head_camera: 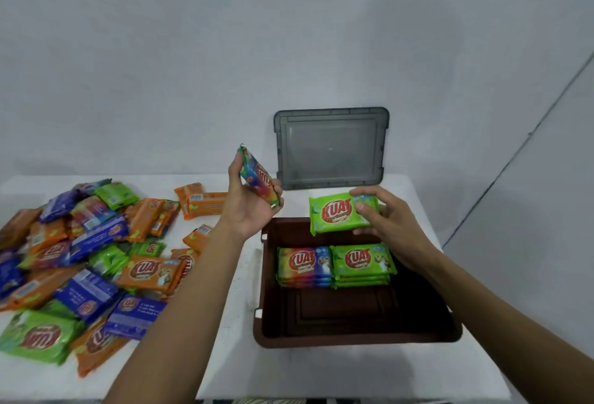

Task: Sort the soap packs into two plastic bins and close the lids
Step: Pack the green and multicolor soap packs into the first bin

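Sorting had barely begun: two short stacks (334, 263) sat in the brown bin (353, 336), each grip grasping one pack, left (254, 207) rainbow (258, 178), right (385, 220) green (334, 212); most packs (86, 262) littered the counter (289, 371), lid (331, 148) off.

Soft, even light fills the scene, moderately bright, with a cool grey cast on the plain wall (289, 33). The white counter (321, 371) is brightest at 6 o'clock, nearly washed out. Shadows are faint and diffuse; the inside of the brown rectangular plastic bin (353, 316) is the darkest zone. The translucent grey plastic lid (331, 146) carries a dull sheen. Glossy soap packs in the pile at 9 o'clock (80, 268) show small highlights and look slightly soft. Wide-angle distortion bends the counter edge and stretches the forearms toward 5 and 7 o'clock. Fine detail is smeared overall.
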`<state>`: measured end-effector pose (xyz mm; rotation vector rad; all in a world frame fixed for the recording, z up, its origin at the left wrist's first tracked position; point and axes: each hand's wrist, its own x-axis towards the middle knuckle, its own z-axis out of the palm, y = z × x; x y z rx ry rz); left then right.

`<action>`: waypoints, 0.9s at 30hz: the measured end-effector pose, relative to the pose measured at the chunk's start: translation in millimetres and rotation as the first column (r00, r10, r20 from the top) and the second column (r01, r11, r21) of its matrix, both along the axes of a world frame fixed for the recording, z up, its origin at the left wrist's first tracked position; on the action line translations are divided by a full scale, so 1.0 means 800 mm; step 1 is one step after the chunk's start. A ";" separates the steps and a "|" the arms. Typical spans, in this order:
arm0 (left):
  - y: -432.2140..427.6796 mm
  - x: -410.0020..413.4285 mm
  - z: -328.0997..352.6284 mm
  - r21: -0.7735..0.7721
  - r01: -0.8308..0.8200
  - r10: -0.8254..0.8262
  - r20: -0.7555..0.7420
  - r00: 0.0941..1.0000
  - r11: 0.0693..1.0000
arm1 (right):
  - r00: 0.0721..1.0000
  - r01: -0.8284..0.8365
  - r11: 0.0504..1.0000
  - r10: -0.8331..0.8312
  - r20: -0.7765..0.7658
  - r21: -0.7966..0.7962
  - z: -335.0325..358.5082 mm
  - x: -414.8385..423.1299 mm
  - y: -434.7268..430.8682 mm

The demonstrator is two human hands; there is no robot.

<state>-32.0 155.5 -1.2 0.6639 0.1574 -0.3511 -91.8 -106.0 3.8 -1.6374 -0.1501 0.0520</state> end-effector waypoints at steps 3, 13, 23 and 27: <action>-0.012 -0.005 0.006 0.030 -0.009 0.009 0.012 1.000 0.999 | 0.999 -0.023 0.999 0.022 -0.031 -0.022 -0.008 -0.011 -0.016; -0.036 -0.010 0.000 0.174 -0.022 0.010 0.067 0.998 0.984 | 0.994 -0.020 0.974 -0.006 -0.112 -0.227 -0.032 -0.023 -0.045; -0.047 -0.020 -0.006 0.323 0.015 -0.042 0.077 0.996 0.946 | 0.986 0.027 0.826 -0.115 -0.122 -0.563 -0.058 -0.021 -0.038; -0.047 -0.022 -0.007 0.349 0.010 -0.044 0.090 0.995 0.937 | 0.996 -0.003 0.687 -0.061 -0.063 -0.726 -0.062 -0.021 -0.034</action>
